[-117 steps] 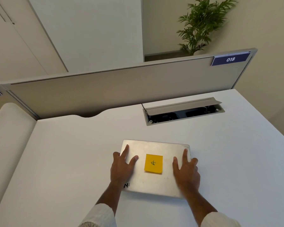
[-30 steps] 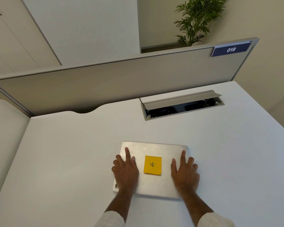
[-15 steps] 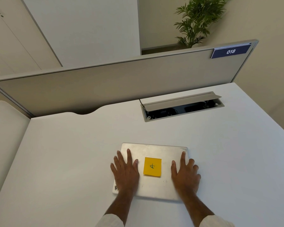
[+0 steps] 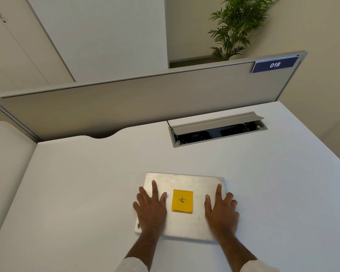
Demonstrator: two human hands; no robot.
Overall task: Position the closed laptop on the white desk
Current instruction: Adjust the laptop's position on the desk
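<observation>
Closed laptop unmoved on white desk, left hand fingers now splayed, both grips released

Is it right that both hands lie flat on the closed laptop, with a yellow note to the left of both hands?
Not quite. The head view shows the yellow note between the hands, not left of both. The left hand and right hand do lie flat on the closed laptop.

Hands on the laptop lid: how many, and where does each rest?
2. The left hand lies flat left of the yellow sticky note; the right hand lies flat on its right.
</observation>
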